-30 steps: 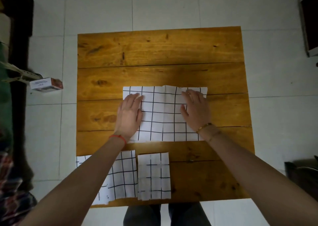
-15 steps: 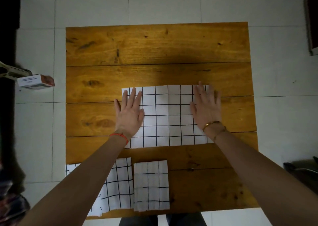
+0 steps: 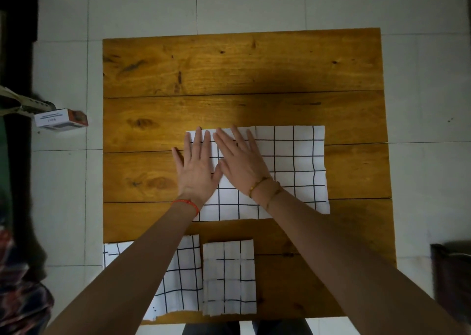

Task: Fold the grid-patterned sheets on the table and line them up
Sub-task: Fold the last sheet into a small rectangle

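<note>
A white sheet with a black grid (image 3: 293, 171) lies flat across the middle of the wooden table (image 3: 229, 67). My left hand (image 3: 197, 167) and my right hand (image 3: 240, 161) press flat, fingers spread, side by side on the sheet's left part. Neither hand grips anything. Near the table's front edge a folded grid sheet (image 3: 229, 276) lies squared up. To its left lies another grid sheet (image 3: 182, 276), partly hidden under my left forearm and overhanging the table's left edge.
A small white and red box (image 3: 60, 120) sits off the table to the left, over the tiled floor. Dark furniture stands along the far left and at the lower right. The table's far half is bare wood.
My right hand slid left across the sheet and now lies beside my left hand. The sheet looks flatter, its middle ridge gone. The camera view shifted.
</note>
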A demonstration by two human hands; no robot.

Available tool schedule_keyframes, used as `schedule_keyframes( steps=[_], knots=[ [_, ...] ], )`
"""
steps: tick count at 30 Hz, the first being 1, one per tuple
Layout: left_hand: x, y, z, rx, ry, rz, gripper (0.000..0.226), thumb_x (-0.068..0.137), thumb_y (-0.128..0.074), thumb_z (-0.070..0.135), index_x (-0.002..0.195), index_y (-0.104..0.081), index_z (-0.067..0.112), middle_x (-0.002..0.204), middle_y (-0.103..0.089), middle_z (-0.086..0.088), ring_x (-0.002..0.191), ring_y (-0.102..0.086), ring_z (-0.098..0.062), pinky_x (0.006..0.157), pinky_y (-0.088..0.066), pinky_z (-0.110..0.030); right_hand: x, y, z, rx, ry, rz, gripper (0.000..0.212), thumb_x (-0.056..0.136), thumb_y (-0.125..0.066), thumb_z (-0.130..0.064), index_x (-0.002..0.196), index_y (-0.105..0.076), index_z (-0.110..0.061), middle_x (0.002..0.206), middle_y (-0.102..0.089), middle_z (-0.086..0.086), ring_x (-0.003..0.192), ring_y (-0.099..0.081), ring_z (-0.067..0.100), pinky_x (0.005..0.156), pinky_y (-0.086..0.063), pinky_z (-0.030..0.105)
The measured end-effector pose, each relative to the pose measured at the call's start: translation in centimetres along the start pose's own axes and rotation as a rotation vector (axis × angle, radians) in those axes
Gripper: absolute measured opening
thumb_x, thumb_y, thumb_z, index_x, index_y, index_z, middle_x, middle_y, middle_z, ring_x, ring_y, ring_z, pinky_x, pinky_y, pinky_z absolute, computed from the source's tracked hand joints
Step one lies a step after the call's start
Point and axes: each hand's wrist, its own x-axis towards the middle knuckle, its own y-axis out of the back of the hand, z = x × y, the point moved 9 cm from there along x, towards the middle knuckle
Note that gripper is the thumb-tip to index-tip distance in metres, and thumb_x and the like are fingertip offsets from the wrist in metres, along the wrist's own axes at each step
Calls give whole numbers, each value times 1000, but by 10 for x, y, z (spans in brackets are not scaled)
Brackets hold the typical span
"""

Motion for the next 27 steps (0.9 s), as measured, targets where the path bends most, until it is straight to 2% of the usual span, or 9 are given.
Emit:
schedule_keyframes(
  steps=[5,8,10,15,21,25,27],
  knots=[
    [0,-4,-5,18,37,-30,81,92,-24,60,153,5,16,161,14,-2,147,14,-24,116,3,-60,5,-11,0,-34,-28,-37,57,100,-27,-39,151,-13,-16,159,-13,-1,146,-7,28,115,-13,55],
    [-1,-6,-5,57,33,-49,85,91,-32,60,153,9,17,160,18,-2,147,16,-25,115,3,-61,-6,-11,16,-25,-11,-21,56,100,-30,-38,150,-19,-16,157,-20,0,145,-15,28,115,-17,56],
    [-1,-6,-6,65,34,-60,87,90,-34,60,152,10,17,159,20,-1,147,17,-25,115,4,-62,-16,-11,37,-8,-31,-20,56,100,-25,-38,150,-17,-16,158,-18,1,145,-13,28,115,-16,55],
    [-1,-6,-8,85,50,-97,88,90,-32,63,151,15,21,158,24,2,145,21,-29,114,4,-63,-58,-11,117,-88,-249,-17,57,99,-11,-41,151,-6,-19,159,-10,1,146,-5,27,117,-9,52],
    [-1,-2,-6,78,57,-94,89,90,-36,63,152,11,20,159,21,2,145,19,-31,114,5,-63,-106,-8,189,-88,-519,10,59,98,-7,-44,151,-9,-17,158,-14,1,146,-7,27,116,-7,55],
    [-4,1,-5,17,65,-46,88,90,-44,56,153,6,20,161,14,0,146,16,-29,115,4,-61,-111,-9,194,-93,-521,24,60,98,-6,-45,151,-7,-16,159,-11,2,146,-5,26,117,-5,54],
    [-10,7,-6,-71,76,31,84,90,-50,48,153,-3,19,162,3,-3,148,7,-29,117,0,-58,-111,-4,193,-50,-547,81,59,100,-12,-44,151,-10,-14,159,-13,4,146,-8,28,117,-3,51]
  ],
)
